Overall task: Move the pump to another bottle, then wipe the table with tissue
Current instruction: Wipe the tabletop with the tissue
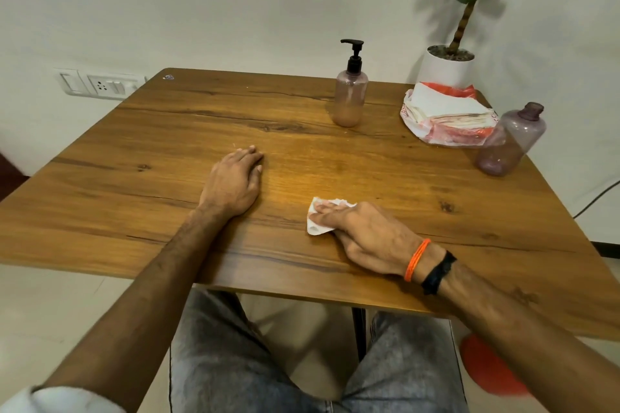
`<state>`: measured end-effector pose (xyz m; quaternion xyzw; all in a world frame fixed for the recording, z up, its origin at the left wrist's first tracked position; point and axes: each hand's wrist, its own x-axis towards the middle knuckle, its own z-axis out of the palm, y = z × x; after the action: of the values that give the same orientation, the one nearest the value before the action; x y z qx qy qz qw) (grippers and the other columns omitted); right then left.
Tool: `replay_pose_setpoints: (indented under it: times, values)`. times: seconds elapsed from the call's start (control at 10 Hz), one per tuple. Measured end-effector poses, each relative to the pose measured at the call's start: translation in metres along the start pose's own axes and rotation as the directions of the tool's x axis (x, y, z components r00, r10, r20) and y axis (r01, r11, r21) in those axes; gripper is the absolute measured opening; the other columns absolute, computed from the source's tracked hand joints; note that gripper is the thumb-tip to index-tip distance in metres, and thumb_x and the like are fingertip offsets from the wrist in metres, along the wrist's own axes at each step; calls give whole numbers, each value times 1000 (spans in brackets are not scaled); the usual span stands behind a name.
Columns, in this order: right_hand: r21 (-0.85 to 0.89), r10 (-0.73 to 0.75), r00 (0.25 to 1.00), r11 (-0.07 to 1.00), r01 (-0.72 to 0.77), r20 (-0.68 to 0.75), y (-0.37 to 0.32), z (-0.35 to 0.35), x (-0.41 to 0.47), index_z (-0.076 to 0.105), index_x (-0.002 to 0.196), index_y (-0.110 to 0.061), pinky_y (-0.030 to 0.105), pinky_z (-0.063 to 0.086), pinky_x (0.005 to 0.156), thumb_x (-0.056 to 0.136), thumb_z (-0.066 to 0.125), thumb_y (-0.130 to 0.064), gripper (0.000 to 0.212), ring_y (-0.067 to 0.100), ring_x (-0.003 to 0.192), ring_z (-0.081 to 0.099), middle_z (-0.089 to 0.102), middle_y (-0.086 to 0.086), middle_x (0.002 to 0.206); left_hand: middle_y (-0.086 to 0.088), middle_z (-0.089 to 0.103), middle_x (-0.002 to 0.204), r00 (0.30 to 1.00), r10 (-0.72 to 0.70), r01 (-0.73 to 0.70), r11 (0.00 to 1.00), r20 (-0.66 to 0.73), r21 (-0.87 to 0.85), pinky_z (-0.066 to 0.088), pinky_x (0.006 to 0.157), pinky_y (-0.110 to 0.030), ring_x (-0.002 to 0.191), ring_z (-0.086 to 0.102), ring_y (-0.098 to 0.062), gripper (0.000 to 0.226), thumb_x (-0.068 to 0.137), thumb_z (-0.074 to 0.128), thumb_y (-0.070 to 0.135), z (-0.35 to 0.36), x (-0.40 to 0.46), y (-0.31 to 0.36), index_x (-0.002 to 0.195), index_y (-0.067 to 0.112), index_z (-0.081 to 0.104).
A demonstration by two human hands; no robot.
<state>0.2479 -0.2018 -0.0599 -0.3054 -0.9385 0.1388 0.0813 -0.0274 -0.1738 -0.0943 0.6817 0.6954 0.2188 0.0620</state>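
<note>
Right hand presses tissue to the counter; left hand rests flat.

The right hand (364,234) lies with straight fingers on a crumpled white tissue (322,214) at 6 o'clock on the wooden counter (134,151). The left hand (235,181) lies open, holding nothing. The pump (353,55) tops the bottle (349,100) at 12 o'clock; an uncapped bottle (511,141) stands at 2 o'clock beside the tissue pack (443,114).

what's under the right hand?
A crumpled white tissue pressed on the table by the right hand; its left part shows, the rest is covered by the fingers.
</note>
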Motion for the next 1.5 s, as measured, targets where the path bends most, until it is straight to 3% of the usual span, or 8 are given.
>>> replay_pose_setpoints:
  times: [0.1,0.2,0.3,0.5,0.8,1.2,1.4,1.5]
  values:
    - [122,-17,1000,992,16,9,-14,-1,2,56,134,-22,21,39,108,97,45,-11,40,8,128,50,52,-2,142,-9,45,152,999,-29,30,999,-18,19,27,119,-42,143,38,-26,42,100,45,23,0,-2,7,140,11,53]
    - [351,113,992,932,-86,-59,-2,-17,10,61,126,-28,7,46,61,98,47,-15,34,-8,78,62,64,-7,125,-11,44,152,1000,-26,26,999,-15,24,26,119,-41,143,38,-28,43,100,45,23,1,-7,8,140,9,52]
    - [493,331,924,846,-202,-189,30,-34,29,67,118,-25,29,52,71,98,47,-14,31,11,85,67,74,4,106,-11,43,153,1000,-25,25,1000,-5,19,25,120,-41,143,37,-28,43,101,45,23,0,-9,9,141,8,51]
    - [214,464,818,885,-413,-341,77,-39,67,62,128,-19,19,40,72,93,42,-4,42,23,88,64,70,14,113,-10,42,154,1000,-23,22,1000,3,18,25,120,-41,144,36,-27,44,101,44,25,-2,-11,10,142,9,50]
    - [-70,239,963,966,-249,-125,80,-10,68,46,142,-13,32,21,119,94,41,-3,49,21,143,32,38,9,152,-10,41,155,999,-39,38,999,18,13,25,120,-43,145,33,-26,49,100,37,31,0,-10,9,143,9,48]
    - [244,93,990,968,-64,-109,18,4,12,52,136,-12,21,22,118,87,45,10,55,8,138,37,46,2,145,-8,41,155,1000,-26,26,999,2,22,28,119,-46,145,34,-27,56,95,33,37,8,-7,-1,142,11,49]
    - [480,446,828,839,-255,-339,56,-37,40,64,125,-22,5,45,84,92,49,4,44,2,107,61,66,-5,123,-9,42,154,1000,-15,15,1000,-2,6,29,118,-47,144,35,-27,55,96,35,36,7,-7,-1,142,10,50]
    - [319,407,818,902,-290,-407,71,-45,60,62,127,-14,18,37,109,83,47,12,53,9,125,54,61,1,131,-9,41,154,1000,-9,9,1000,-1,-7,29,118,-48,145,34,-27,54,96,36,35,6,-7,2,142,10,50]
